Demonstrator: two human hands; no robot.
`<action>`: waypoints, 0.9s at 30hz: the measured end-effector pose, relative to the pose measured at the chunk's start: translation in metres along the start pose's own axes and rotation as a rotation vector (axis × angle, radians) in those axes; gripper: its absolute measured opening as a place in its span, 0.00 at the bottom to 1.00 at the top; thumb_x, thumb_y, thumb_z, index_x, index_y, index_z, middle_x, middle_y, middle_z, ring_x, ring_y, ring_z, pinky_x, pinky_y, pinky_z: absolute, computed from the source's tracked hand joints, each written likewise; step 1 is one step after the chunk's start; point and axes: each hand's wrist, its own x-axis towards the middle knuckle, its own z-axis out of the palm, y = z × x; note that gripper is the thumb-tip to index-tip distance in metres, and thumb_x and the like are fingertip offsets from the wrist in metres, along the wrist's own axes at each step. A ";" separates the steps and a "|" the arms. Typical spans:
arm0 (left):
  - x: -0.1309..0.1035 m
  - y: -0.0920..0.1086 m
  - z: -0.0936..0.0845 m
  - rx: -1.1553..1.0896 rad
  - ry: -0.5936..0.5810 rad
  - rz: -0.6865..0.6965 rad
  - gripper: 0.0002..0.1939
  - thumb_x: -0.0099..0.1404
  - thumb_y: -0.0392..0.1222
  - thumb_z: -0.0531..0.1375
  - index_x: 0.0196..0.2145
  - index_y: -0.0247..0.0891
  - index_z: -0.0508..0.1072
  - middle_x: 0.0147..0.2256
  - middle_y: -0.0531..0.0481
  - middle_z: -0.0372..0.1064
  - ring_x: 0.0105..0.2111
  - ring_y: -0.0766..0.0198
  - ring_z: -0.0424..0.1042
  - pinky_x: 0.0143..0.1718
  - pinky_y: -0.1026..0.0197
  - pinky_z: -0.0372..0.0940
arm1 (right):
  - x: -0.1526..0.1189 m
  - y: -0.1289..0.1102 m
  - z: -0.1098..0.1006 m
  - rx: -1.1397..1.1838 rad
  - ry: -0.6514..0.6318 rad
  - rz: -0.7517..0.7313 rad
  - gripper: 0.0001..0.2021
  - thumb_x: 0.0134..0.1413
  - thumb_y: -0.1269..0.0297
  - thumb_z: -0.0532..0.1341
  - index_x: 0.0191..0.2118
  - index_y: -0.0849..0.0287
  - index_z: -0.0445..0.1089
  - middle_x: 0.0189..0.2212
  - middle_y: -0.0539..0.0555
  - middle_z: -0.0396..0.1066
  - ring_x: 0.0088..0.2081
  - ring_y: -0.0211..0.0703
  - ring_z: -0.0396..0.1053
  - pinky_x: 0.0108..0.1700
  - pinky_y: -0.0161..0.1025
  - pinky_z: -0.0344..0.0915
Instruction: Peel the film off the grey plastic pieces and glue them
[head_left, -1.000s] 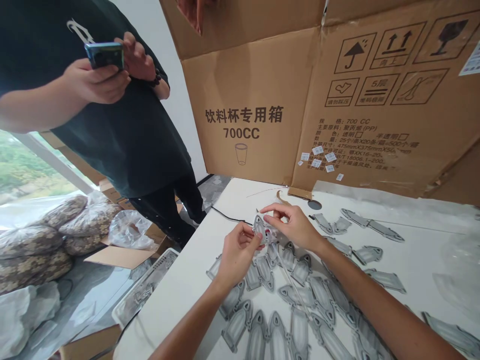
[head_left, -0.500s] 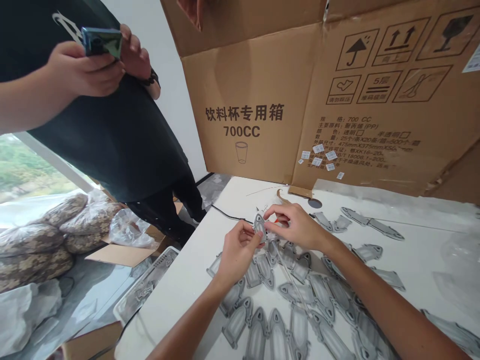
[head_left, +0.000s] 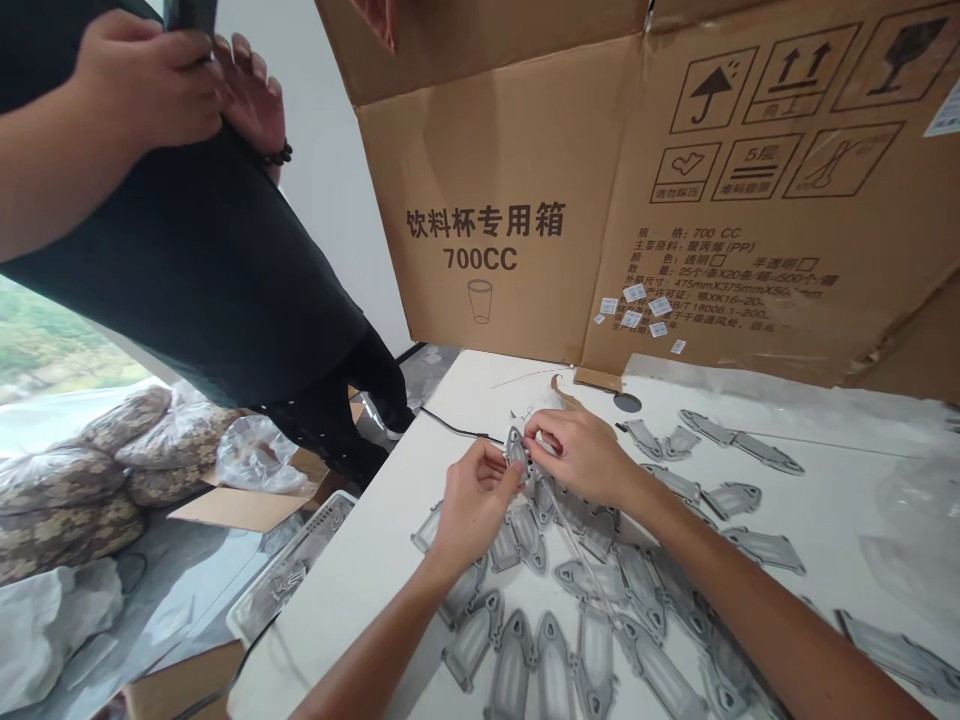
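Observation:
A small grey plastic piece with a pointed top (head_left: 514, 449) stands upright between my hands over the white table (head_left: 360, 570). My left hand (head_left: 474, 497) pinches it between thumb and fingers from the left. The closed fingertips of my right hand (head_left: 579, 452) meet at its right edge; whatever they pinch is too small to make out. Below and to the right, many similar grey pieces (head_left: 553, 665) lie spread on the table, some joined in pairs.
A large cardboard box (head_left: 510, 160) stands behind the table. At the left, a person in dark clothes (head_left: 247, 270) holds a phone. A white basket (head_left: 300, 560) with grey parts is beside the table's left edge. A black cable (head_left: 457, 430) reaches my hands.
My right hand has shifted slightly left, closer against the grey piece. The person at the left has moved, with the phone now higher in view.

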 end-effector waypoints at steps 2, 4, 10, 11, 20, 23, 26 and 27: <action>0.000 0.001 0.000 -0.016 0.008 -0.006 0.17 0.63 0.52 0.69 0.33 0.39 0.67 0.27 0.53 0.68 0.30 0.62 0.73 0.38 0.55 0.77 | 0.000 -0.001 0.000 0.027 0.002 0.010 0.06 0.65 0.69 0.58 0.35 0.56 0.69 0.24 0.47 0.62 0.26 0.43 0.59 0.31 0.39 0.49; 0.000 0.001 0.000 -0.028 0.012 -0.009 0.17 0.63 0.52 0.69 0.33 0.39 0.67 0.27 0.53 0.68 0.30 0.62 0.72 0.39 0.55 0.78 | 0.000 0.000 0.000 0.095 -0.003 0.047 0.07 0.67 0.67 0.58 0.35 0.56 0.68 0.23 0.46 0.59 0.26 0.43 0.58 0.30 0.38 0.49; 0.000 0.003 -0.001 -0.023 0.009 -0.008 0.17 0.63 0.52 0.69 0.33 0.38 0.68 0.28 0.53 0.69 0.30 0.62 0.73 0.39 0.56 0.77 | 0.000 0.001 -0.003 0.380 -0.063 0.172 0.09 0.68 0.61 0.60 0.36 0.56 0.70 0.24 0.44 0.52 0.26 0.41 0.54 0.31 0.37 0.52; 0.000 0.004 -0.001 -0.018 0.008 -0.007 0.17 0.63 0.52 0.69 0.33 0.38 0.68 0.28 0.52 0.70 0.30 0.62 0.73 0.38 0.56 0.77 | 0.000 0.001 -0.003 0.430 -0.074 0.178 0.09 0.69 0.59 0.61 0.36 0.56 0.70 0.24 0.44 0.51 0.27 0.41 0.53 0.31 0.37 0.52; 0.002 0.003 -0.001 -0.032 0.024 -0.031 0.18 0.62 0.52 0.70 0.33 0.38 0.68 0.27 0.52 0.71 0.30 0.62 0.75 0.38 0.57 0.77 | 0.000 0.007 -0.004 0.877 -0.049 0.271 0.15 0.67 0.50 0.69 0.38 0.57 0.74 0.27 0.46 0.55 0.29 0.42 0.52 0.32 0.37 0.51; 0.003 0.002 -0.001 -0.044 0.022 -0.048 0.18 0.62 0.52 0.70 0.33 0.38 0.67 0.27 0.52 0.72 0.30 0.62 0.75 0.38 0.57 0.77 | 0.003 0.013 -0.010 0.989 0.088 0.332 0.14 0.64 0.51 0.72 0.38 0.57 0.74 0.26 0.47 0.59 0.29 0.42 0.53 0.32 0.36 0.51; 0.003 0.003 -0.001 -0.060 0.014 -0.058 0.19 0.62 0.52 0.70 0.33 0.38 0.67 0.27 0.52 0.72 0.30 0.62 0.76 0.38 0.57 0.77 | 0.005 0.027 -0.021 1.095 0.251 0.426 0.17 0.57 0.50 0.76 0.36 0.56 0.73 0.26 0.47 0.59 0.28 0.41 0.56 0.31 0.36 0.53; 0.003 0.004 -0.001 -0.068 0.010 -0.063 0.19 0.61 0.53 0.70 0.33 0.38 0.68 0.27 0.52 0.72 0.30 0.62 0.76 0.38 0.57 0.77 | 0.006 0.034 -0.026 1.097 0.298 0.453 0.19 0.55 0.49 0.77 0.35 0.56 0.73 0.25 0.46 0.58 0.28 0.41 0.57 0.30 0.35 0.54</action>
